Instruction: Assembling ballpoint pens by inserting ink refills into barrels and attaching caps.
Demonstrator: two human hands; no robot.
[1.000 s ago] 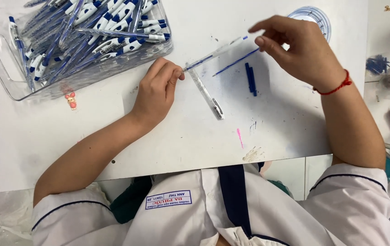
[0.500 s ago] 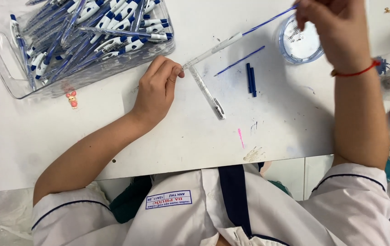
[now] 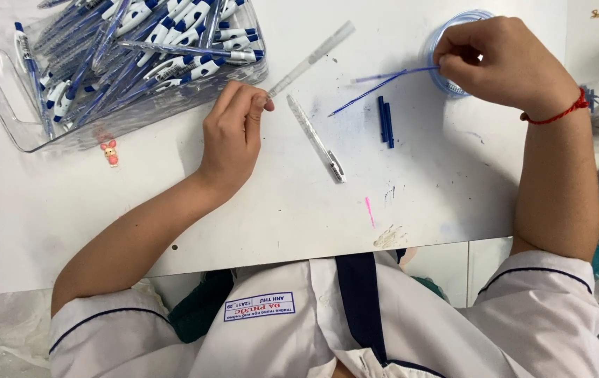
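Here a thin blue refill (image 3: 383, 78) is pinched in right hand (image 3: 506, 66) fingers, over a round clear tub (image 3: 453, 49) at worktop (image 3: 243, 203) far edge; left hand (image 3: 233, 136) fingers grip a clear pen barrel (image 3: 311, 59). Looks early: another barrel (image 3: 317, 138) and two blue caps (image 3: 385, 121) lie loose, bin of pens (image 3: 124, 49) full. Forearms rest flat

Pen bin (image 3: 5, 105) far left, refills (image 3: 385, 120) mid-table (image 3: 243, 224).

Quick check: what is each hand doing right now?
Left hand: closed on a clear pen barrel.
Right hand: pinching thin blue refills.
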